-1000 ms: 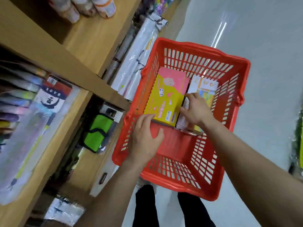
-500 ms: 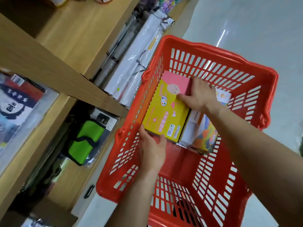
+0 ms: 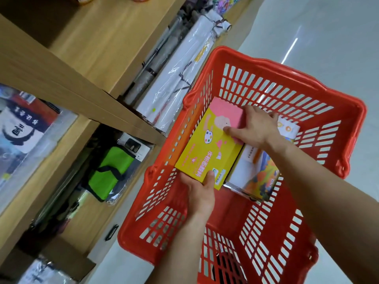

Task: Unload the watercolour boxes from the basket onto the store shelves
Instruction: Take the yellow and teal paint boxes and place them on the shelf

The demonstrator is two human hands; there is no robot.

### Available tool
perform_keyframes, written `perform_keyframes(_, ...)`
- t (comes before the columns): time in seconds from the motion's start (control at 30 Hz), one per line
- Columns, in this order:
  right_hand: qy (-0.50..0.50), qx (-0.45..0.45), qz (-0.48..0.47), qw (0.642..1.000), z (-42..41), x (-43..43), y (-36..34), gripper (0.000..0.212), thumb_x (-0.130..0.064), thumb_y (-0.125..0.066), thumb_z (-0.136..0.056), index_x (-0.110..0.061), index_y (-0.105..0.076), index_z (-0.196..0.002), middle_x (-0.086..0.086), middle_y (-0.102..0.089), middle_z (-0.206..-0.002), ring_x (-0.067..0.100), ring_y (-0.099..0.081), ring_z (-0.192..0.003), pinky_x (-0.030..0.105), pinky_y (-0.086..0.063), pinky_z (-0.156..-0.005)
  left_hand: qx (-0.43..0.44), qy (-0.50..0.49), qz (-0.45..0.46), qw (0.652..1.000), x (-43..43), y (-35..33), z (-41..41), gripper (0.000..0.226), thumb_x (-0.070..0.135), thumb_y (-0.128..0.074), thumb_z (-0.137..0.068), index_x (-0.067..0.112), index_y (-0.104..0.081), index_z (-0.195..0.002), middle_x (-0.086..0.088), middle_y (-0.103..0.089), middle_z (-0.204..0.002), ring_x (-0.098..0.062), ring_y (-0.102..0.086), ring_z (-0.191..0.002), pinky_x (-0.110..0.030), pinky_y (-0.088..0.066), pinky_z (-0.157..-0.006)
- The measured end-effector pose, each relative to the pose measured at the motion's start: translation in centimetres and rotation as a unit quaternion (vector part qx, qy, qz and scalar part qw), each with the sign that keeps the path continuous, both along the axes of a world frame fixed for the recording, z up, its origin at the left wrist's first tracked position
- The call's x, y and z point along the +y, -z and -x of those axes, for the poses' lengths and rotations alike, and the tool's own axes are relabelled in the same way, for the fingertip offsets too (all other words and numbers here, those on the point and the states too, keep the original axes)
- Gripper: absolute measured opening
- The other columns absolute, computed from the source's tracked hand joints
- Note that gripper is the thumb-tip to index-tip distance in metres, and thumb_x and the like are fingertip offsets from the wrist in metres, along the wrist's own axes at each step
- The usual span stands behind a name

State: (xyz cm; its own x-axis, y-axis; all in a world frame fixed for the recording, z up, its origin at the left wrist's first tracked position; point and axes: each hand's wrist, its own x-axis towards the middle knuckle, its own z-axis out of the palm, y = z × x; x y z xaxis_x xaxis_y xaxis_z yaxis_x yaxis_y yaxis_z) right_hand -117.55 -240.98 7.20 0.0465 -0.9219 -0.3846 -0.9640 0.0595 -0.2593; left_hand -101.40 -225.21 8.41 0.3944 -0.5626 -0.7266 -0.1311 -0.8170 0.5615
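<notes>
Head view, change: the left hand (image 3: 202, 191) has closed on the near end of the yellow box (image 3: 211, 148).
Left hand: grips it, thumb on top.
Right hand (image 3: 256, 128): clamped on its far end.
Box: in the basket (image 3: 287, 68), between both hands.
Progress: first lift starting; a second box (image 3: 260, 175) waits beneath the right wrist; shelves (image 3: 61, 78) lie left.

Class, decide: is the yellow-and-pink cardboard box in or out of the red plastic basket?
In: the box sits within the basket walls, left hand and right hand holding its ends.
</notes>
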Motion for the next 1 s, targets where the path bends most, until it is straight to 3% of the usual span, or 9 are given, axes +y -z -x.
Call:
perform_keyframes(0.13, 0.031, -0.031, -0.019, 0.999, -0.1, -0.7, -0.3, 0.090, -0.087, -0.045, -0.067, -0.019, -0.057, -0.124, 0.011, -0.067, -0.118, 0.034, -0.060, -0.114, 0.053, -0.031, -0.101, 0.014, -0.020, 0.025, 0.999, 0.0, -0.4, 0.7, 0.079, 0.024, -0.063, -0.100, 0.003, -0.012, -0.157, -0.017, -0.042, -0.155, -0.026, -0.048, -0.137, -0.024, -0.034, -0.110)
perform_keyframes(0.2, 0.045, -0.076, -0.028, 0.996, -0.1, -0.7, -0.8, 0.081, -0.085, -0.051, -0.066, -0.023, -0.059, -0.117, 0.005, -0.069, -0.110, 0.032, -0.062, -0.109, 0.052, -0.035, -0.100, 0.022, -0.044, 0.040, 0.998, 0.4, -1.2, 1.0, 0.082, 0.025, -0.064, -0.099, 0.008, -0.010, -0.159, -0.013, -0.043, -0.153, -0.022, -0.051, -0.131, -0.024, -0.038, -0.106)
perform_keyframes(0.37, 0.147, -0.291, -0.011, 0.945, -0.6, 1.0, -3.6, 0.054, -0.053, -0.088, -0.067, -0.027, -0.065, -0.108, -0.016, -0.067, -0.083, -0.003, -0.066, -0.064, 0.014, -0.048, -0.055, 0.072, -0.121, 0.059, 0.988, 3.3, -4.0, 0.6, 0.096, 0.043, -0.072, -0.087, 0.024, -0.011, -0.158, -0.009, -0.051, -0.148, -0.028, -0.058, -0.129, -0.052, -0.046, -0.110)
perform_keyframes(0.57, 0.414, -0.463, 0.034, 0.783, -3.4, 7.9, -7.5, 0.084, -0.036, -0.095, -0.060, -0.021, -0.054, -0.131, -0.007, -0.068, -0.107, -0.002, -0.072, -0.082, 0.023, -0.061, -0.074, 0.091, -0.129, 0.072, 0.985, 5.6, -7.4, 0.8, 0.105, 0.048, -0.075, -0.073, 0.033, -0.012, -0.156, 0.005, -0.061, -0.129, -0.029, -0.062, -0.124, -0.054, -0.049, -0.107)
perform_keyframes(0.67, 0.452, -0.471, -0.001, 0.757, -5.4, 12.6, -8.4, 0.085, -0.045, -0.090, -0.055, -0.020, -0.055, -0.128, -0.002, -0.078, -0.106, 0.012, -0.077, -0.091, 0.044, -0.061, -0.088, 0.066, -0.102, 0.087, 0.989, 5.5, -7.9, 1.8, 0.096, 0.031, -0.076, -0.087, 0.024, -0.009, -0.156, -0.002, -0.060, -0.133, -0.015, -0.065, -0.116, -0.037, -0.051, -0.104)
perform_keyframes(0.77, 0.486, -0.482, -0.007, 0.729, -5.9, 14.8, -8.8, 0.093, -0.045, -0.090, -0.057, -0.019, -0.047, -0.135, -0.001, -0.076, -0.114, 0.017, -0.076, -0.099, 0.049, -0.059, -0.095, 0.053, -0.057, 0.099, 0.992, 5.1, -8.4, 2.7, 0.096, 0.027, -0.076, -0.089, 0.019, -0.008, -0.156, -0.003, -0.057, -0.138, -0.009, -0.064, -0.114, -0.025, -0.049, -0.099)
perform_keyframes(0.83, 0.509, -0.474, 0.024, 0.719, -4.6, 14.3, -9.0, 0.086, -0.041, -0.090, -0.060, -0.019, -0.049, -0.132, 0.000, -0.076, -0.115, 0.017, -0.076, -0.099, 0.049, -0.059, -0.095, 0.102, -0.025, 0.083, 0.991, 4.7, -8.7, 2.6, 0.096, 0.043, -0.077, -0.085, 0.022, -0.014, -0.155, -0.005, -0.060, -0.135, -0.021, -0.067, -0.113, -0.041, -0.052, -0.101)
perform_keyframes(0.9, 0.517, -0.444, 0.069, 0.729, -2.6, 13.1, -9.4, 0.080, -0.036, -0.090, -0.063, -0.020, -0.051, -0.131, -0.001, -0.075, -0.116, 0.018, -0.076, -0.098, 0.049, -0.059, -0.093, 0.129, 0.007, 0.066, 0.989, 3.9, -8.2, 1.2, 0.075, 0.058, -0.069, -0.080, 0.022, -0.042, -0.139, -0.005, -0.066, -0.122, -0.030, -0.072, -0.103, -0.049, -0.056, -0.095)
perform_keyframes(1.0, 0.482, -0.377, 0.114, 0.783, 0.1, 12.2, -9.9, 0.068, -0.039, -0.089, -0.065, -0.039, -0.051, -0.120, -0.017, -0.071, -0.111, 0.013, -0.073, -0.098, 0.047, -0.058, -0.094, 0.005, 0.053, 0.070, 0.996, 1.2, -5.7, -1.8, 0.025, 0.038, -0.068, -0.094, 0.020, -0.063, -0.111, -0.008, -0.071, -0.110, -0.033, -0.069, -0.106, -0.047, -0.052, -0.096)
